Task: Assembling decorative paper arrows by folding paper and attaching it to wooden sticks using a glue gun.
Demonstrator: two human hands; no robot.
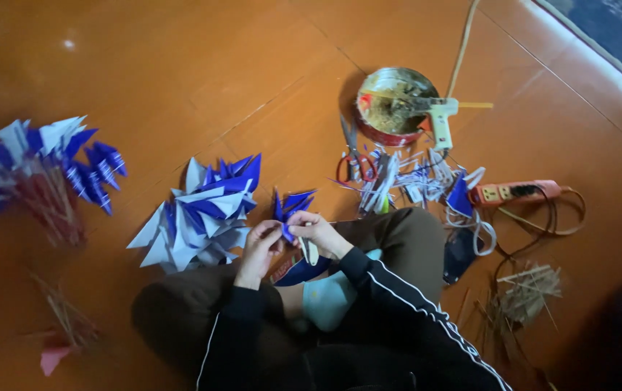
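At the frame's centre, above the crossed legs, the left hand (260,246) and right hand (316,233) pinch a blue folded-paper piece (290,206) between them, steadying it; finished paper pieces (198,213) pile just left.

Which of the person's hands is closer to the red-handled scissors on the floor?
The right hand. It sits below and just left of the red-handled scissors, pinching a blue folded paper piece. The left hand holds the same piece from farther left and lower, so farther from the scissors.
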